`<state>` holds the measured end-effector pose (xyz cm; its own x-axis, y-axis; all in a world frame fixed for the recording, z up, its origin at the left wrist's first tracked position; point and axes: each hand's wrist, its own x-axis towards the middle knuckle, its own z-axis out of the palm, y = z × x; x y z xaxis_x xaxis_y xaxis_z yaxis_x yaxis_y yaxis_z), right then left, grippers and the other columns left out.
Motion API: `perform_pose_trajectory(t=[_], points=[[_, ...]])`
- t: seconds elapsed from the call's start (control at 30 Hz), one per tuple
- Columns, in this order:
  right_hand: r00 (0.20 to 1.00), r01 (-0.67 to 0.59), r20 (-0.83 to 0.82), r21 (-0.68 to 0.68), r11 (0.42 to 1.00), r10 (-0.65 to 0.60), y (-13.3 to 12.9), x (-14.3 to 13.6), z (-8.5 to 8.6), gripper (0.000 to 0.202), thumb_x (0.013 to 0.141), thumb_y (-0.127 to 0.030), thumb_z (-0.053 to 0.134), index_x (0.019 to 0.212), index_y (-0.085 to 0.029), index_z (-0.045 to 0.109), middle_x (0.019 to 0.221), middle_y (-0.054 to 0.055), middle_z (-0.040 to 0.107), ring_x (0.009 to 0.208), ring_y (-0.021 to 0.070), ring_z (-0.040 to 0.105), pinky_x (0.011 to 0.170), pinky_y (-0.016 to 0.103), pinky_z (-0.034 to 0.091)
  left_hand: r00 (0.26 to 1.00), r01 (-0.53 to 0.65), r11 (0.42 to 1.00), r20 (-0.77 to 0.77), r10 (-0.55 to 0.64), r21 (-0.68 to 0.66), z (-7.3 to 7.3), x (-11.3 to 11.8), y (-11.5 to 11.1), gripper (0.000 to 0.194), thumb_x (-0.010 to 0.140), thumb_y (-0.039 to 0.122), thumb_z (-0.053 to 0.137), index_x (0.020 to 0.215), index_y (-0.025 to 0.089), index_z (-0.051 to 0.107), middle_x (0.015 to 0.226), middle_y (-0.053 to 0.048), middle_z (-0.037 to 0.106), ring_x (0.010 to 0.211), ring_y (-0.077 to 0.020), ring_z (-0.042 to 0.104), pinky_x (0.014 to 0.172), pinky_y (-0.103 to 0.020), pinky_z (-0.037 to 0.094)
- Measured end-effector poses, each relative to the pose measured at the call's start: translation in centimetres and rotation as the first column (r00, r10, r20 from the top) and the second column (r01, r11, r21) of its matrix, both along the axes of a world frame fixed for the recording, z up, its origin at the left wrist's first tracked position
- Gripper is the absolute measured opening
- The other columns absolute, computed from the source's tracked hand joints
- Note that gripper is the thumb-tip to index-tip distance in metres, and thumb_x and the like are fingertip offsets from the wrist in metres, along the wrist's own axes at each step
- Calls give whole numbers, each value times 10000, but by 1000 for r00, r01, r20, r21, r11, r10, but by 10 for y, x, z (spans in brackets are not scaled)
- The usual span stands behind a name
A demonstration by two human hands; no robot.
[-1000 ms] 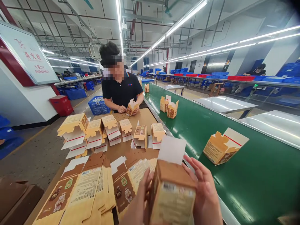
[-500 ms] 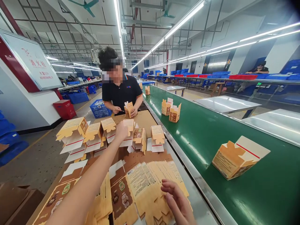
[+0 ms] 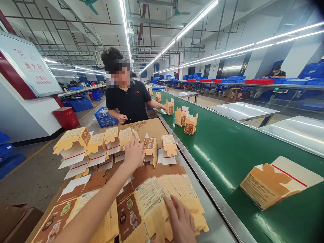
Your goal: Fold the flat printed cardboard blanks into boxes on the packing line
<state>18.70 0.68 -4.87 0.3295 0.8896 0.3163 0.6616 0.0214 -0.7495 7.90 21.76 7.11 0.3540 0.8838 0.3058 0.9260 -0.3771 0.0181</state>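
Hands have let go of the box they held a second ago, and a made-up box (image 3: 275, 184) now rides the green belt (image 3: 227, 152). So one box looks done. Left hand (image 3: 133, 153) now stretches out to a folded box (image 3: 126, 135) on the bench (image 3: 152, 126), fingers curling on it. Right hand (image 3: 181, 221) lies open and flat on the flat boxes (image 3: 162, 199).
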Motion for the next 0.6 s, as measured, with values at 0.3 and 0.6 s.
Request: perform_pose_trajectory(t=[0.3, 0.6], points=[[960, -132, -269, -191, 973, 77, 32, 28, 35, 528, 610, -136, 652, 1130, -208, 596, 1026, 117, 688, 1003, 370, 594, 888, 520, 400, 957, -22, 941, 264, 117, -339, 27, -36, -145, 539, 904, 533, 322, 1316, 250, 526, 1459, -56, 502, 1366, -281, 401, 1119, -519, 304], [522, -223, -842, 19, 975, 135, -14, 67, 53, 297, 827, -507, 632, 948, -253, 535, 815, -3, 658, 676, 145, 617, 629, 240, 486, 244, 66, 824, 810, 534, -563, -63, -17, -209, 1049, 714, 826, 411, 1437, 106, 166, 1479, -297, 314, 1317, -426, 420, 1057, -578, 342]])
